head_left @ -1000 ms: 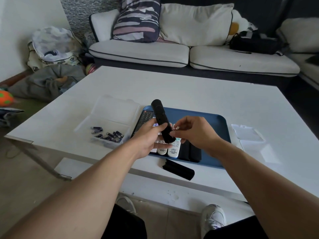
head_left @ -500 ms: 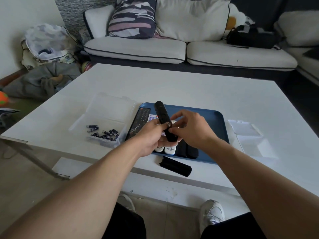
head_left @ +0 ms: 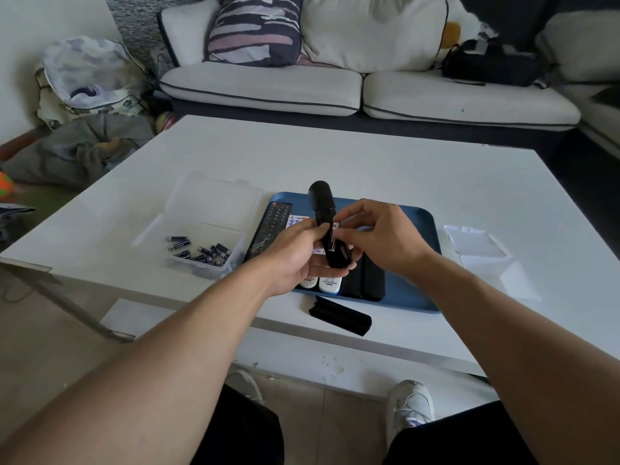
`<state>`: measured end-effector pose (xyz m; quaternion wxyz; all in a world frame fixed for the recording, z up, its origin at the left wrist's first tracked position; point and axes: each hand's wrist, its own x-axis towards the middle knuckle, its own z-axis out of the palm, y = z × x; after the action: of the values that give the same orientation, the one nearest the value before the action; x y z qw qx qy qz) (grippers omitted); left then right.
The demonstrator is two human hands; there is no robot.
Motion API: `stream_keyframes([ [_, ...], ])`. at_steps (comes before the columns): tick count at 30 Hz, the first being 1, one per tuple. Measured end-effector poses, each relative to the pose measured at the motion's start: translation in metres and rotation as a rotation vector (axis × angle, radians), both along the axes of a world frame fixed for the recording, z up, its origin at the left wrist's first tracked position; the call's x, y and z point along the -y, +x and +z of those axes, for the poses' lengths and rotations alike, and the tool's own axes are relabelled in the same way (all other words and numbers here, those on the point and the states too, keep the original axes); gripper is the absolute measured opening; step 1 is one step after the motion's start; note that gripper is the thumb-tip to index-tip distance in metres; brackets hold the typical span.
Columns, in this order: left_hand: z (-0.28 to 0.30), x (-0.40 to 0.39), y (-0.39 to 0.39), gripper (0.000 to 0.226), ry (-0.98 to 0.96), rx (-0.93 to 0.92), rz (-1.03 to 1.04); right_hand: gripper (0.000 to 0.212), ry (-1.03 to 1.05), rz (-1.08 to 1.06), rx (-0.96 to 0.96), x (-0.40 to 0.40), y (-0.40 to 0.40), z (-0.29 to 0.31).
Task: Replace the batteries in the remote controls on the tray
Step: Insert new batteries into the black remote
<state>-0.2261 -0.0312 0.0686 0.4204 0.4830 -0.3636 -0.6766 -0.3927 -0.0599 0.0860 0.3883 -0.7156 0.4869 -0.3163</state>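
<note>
My left hand (head_left: 295, 256) grips a slim black remote (head_left: 323, 213) held above the blue tray (head_left: 422, 263), its back compartment uncovered. My right hand (head_left: 382, 236) pinches a small battery (head_left: 335, 225) at the remote's compartment. The remote's black cover (head_left: 340, 315) lies on the table in front of the tray. On the tray lie a black button remote (head_left: 273, 226), white remotes (head_left: 330, 283) and dark remotes (head_left: 370, 280), partly hidden by my hands. A clear box (head_left: 201, 263) to the tray's left holds several batteries (head_left: 198, 250).
A second clear box with its lid (head_left: 476, 243) lies right of the tray on the white table (head_left: 335, 156). A sofa with cushions (head_left: 335, 78) stands behind the table. Bags and clothes (head_left: 84, 129) are piled on the floor at left. My shoes (head_left: 409, 407) are under the table's front edge.
My right hand brought the battery from beside the remote onto its compartment. The left hand keeps hold of the remote, which stayed nearly still.
</note>
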Motion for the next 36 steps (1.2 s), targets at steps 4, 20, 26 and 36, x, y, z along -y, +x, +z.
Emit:
stream_keyframes([
  [4,0.000,-0.001,0.000,0.030,-0.002,0.007,-0.017,0.014,0.003,0.018,-0.011,0.001,-0.004,-0.001],
  [20,-0.003,0.000,-0.004,0.028,-0.010,0.051,-0.042,0.029,0.130,-0.052,-0.144,0.004,-0.012,-0.003],
  [26,-0.007,0.006,-0.005,0.019,-0.063,0.084,0.055,0.034,0.514,-0.074,0.039,0.009,-0.018,0.002],
  [36,-0.014,0.017,0.001,0.029,-0.141,0.144,0.315,0.078,0.053,-0.036,-0.171,0.011,-0.032,0.000],
])
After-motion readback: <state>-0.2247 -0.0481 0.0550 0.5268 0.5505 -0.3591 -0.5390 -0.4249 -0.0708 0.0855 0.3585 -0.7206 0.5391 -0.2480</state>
